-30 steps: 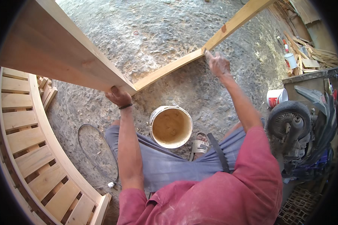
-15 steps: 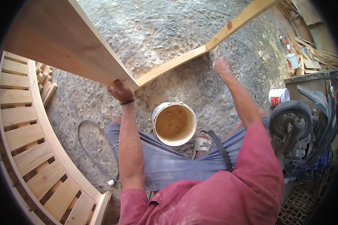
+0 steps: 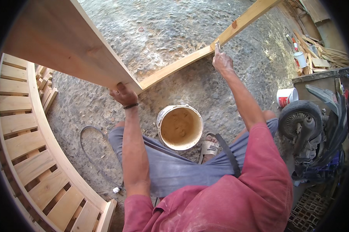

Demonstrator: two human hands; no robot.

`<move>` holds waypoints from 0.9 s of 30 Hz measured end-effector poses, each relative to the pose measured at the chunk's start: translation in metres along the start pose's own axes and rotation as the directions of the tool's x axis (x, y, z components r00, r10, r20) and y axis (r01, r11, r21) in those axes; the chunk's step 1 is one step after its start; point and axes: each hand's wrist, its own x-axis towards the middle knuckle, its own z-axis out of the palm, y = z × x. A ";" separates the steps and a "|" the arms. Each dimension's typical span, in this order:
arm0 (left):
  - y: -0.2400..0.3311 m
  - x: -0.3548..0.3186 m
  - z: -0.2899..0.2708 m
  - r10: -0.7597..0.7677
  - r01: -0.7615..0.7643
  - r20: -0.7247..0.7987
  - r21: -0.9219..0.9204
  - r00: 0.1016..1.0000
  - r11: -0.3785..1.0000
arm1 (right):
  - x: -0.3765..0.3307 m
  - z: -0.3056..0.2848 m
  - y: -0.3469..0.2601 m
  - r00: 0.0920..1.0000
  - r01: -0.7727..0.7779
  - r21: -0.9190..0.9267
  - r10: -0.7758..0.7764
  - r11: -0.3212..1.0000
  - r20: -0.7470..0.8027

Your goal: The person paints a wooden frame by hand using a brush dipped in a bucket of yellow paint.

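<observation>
A wooden frame stands in front of me, made of a wide board [image 3: 77, 50] at the left, a narrow rail [image 3: 174, 69] and a second leg [image 3: 244, 25] rising to the right. My left hand [image 3: 123, 94] is closed around the lower end of the wide board, thumb on its face. At the corner where rail and leg meet, my right hand [image 3: 223, 62] presses its outstretched index finger on the wood; no tool shows in it. Between my knees sits a white bucket [image 3: 180, 127] partly filled with tan, paste-like stuff.
A slatted wooden panel [image 3: 29, 145] curves along the left, beside stacked wood pieces [image 3: 46, 87]. To the right are a small white-and-red tub [image 3: 287, 97], a wheel with machine parts [image 3: 300, 123] and scrap wood [image 3: 325, 60]. A thin cable [image 3: 81, 141] lies on the rough ground.
My right hand has moved slightly left and up along the frame, its index finger now on the corner joint. My left hand keeps its hold on the board.
</observation>
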 end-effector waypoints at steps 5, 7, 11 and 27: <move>-0.006 0.002 -0.001 0.059 -0.060 0.010 0.106 0.998 0.993 | 0.007 -0.006 0.011 0.998 -0.023 -0.092 0.028 0.995 0.059; -0.007 0.002 -0.002 0.066 -0.063 -0.013 0.165 0.998 0.984 | 0.009 -0.008 0.014 0.997 0.055 -0.023 -0.054 0.998 0.057; -0.006 0.000 -0.001 0.075 -0.075 0.000 0.088 0.997 0.993 | 0.007 -0.013 0.016 1.000 -0.005 0.061 0.005 0.998 -0.004; 0.002 -0.003 0.000 -0.204 0.204 -0.037 -0.024 0.978 0.979 | 0.011 0.027 0.045 0.922 0.293 0.356 -0.361 0.887 0.142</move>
